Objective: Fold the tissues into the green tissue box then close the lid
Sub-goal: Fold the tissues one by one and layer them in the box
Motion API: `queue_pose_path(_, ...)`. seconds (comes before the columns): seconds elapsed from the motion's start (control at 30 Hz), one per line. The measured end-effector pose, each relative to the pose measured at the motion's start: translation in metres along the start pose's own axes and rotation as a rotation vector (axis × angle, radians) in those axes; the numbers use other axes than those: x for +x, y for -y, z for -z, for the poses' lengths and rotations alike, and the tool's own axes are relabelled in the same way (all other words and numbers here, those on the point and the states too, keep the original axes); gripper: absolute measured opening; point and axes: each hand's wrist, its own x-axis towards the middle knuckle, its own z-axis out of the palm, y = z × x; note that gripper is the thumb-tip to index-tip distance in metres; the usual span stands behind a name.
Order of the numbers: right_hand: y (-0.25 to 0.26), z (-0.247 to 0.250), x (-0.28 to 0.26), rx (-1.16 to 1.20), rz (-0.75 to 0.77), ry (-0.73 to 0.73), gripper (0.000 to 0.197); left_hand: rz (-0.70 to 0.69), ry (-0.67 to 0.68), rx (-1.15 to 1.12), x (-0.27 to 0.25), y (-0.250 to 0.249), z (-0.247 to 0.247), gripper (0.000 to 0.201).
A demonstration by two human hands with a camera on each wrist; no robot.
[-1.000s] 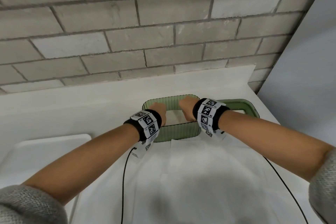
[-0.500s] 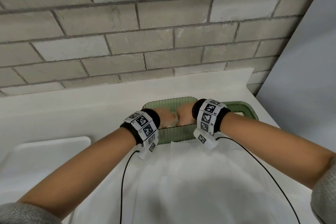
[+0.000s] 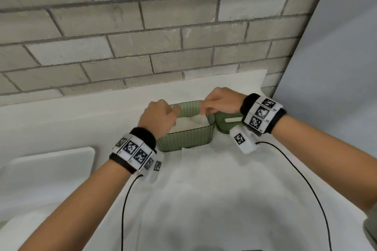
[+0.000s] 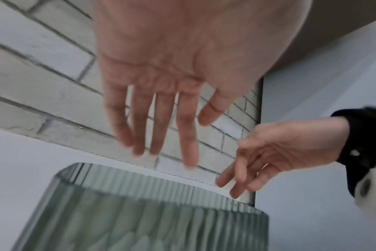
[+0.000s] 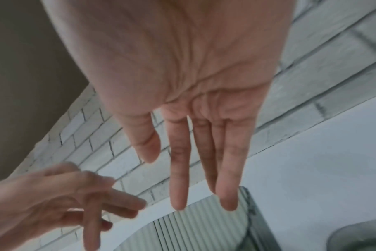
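Head view: one green box [image 3: 186,138], perhaps two tissues [image 3: 189,124].

Green box [image 3: 186,138]: translucent, ribbed walls, rounded corners, upright on the white counter near the brick wall, top open. Tissues [image 3: 188,123]: white, lying inside the box, below the rim, surface a bit uneven. Lid [image 3: 224,124]: green, rounded, off the box, lying flat on the counter just beside the box's right end, a pale strip across its top; partly hidden, so its full shape can't be told. Wrist views show the box's ribbed wall [image 4: 161,220], blurred.
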Motion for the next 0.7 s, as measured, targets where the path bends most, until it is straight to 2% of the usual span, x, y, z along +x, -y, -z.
queue_pose_path(0.07, -0.013, 0.002, -0.022, 0.032, 0.000, -0.031, 0.029, -0.122, -0.167, -0.046, -0.018, 0.004, -0.003, 0.040)
queue_pose_path(0.13, -0.023, -0.001, -0.044, 0.009, -0.028, -0.046, 0.025, -0.182, -0.194, -0.063, -0.036, -0.001, -0.013, 0.024)
queue_pose_path(0.23, -0.036, -0.014, -0.071, -0.053, -0.060, -0.068, 0.012, -0.151, -0.063, -0.025, -0.056, -0.006, -0.037, 0.012)
queue_pose_path(0.3, -0.044, -0.026, -0.083, -0.102, -0.046, -0.032, 0.010, -0.095, 0.145, 0.054, -0.067, -0.006, -0.057, 0.008)
queue_pose_path(0.37, -0.056, -0.039, -0.092, -0.201, -0.080, 0.036, 0.020, 0.017, 0.364, 0.190, -0.077, -0.004, -0.075, 0.030)
queue_pose_path(0.43, -0.073, -0.050, -0.099, -0.318, -0.151, 0.094, 0.034, 0.107, 0.493, 0.305, -0.086, -0.005, -0.085, 0.060)
queue_pose_path(0.57, -0.102, -0.063, -0.112, -0.432, -0.291, 0.164, 0.072, 0.140, 0.502, 0.409, -0.094, -0.007, -0.096, 0.095)
queue_pose_path(0.63, -0.109, -0.067, -0.116, -0.449, -0.297, 0.163, 0.090, 0.154, 0.501, 0.430, -0.095, -0.008, -0.098, 0.098)
queue_pose_path(0.7, -0.113, -0.070, -0.118, -0.459, -0.288, 0.129, 0.094, 0.171, 0.502, 0.415, -0.095, -0.008, -0.099, 0.092)
